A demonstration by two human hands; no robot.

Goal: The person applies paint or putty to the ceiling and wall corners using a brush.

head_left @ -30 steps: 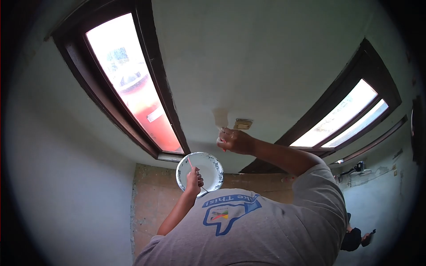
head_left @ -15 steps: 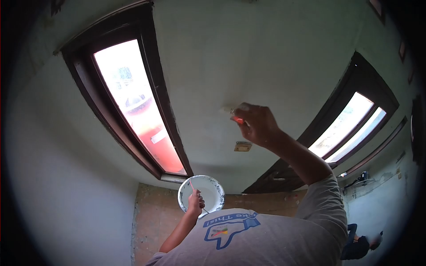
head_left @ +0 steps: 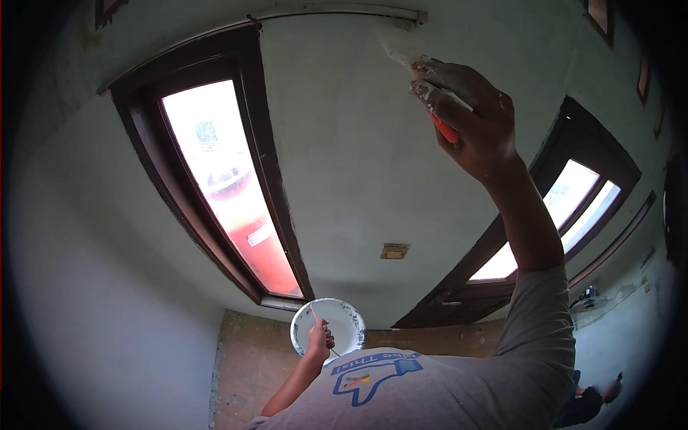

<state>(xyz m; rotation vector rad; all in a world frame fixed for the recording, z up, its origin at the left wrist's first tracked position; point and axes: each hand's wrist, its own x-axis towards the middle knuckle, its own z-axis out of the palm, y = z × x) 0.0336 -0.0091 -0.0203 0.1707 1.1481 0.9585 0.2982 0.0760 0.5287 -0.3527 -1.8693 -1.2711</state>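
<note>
High against the pale wall [head_left: 337, 165], my right hand [head_left: 466, 115] is closed around a tool with a red handle [head_left: 446, 130] and a pale, blurred end. White smears cover its fingertips. Low in the view, my left hand [head_left: 319, 338] is closed on the thin handle [head_left: 314, 312] of the white bucket [head_left: 297, 330]. Dark splotches mark the bucket's rim. What lies deep in the bucket is hard to make out.
A dark-framed window [head_left: 270, 172] stands left, a dark door with glass panes [head_left: 459, 297] right. Between them is a wall switch [head_left: 395, 251]. A rail [head_left: 344, 10] runs along the top. Another person [head_left: 584, 407] is at the lower right.
My right hand has moved up the wall and slightly right with the red-handled tool, and looks larger. My left hand still holds the bucket. The view has shifted slightly.
</note>
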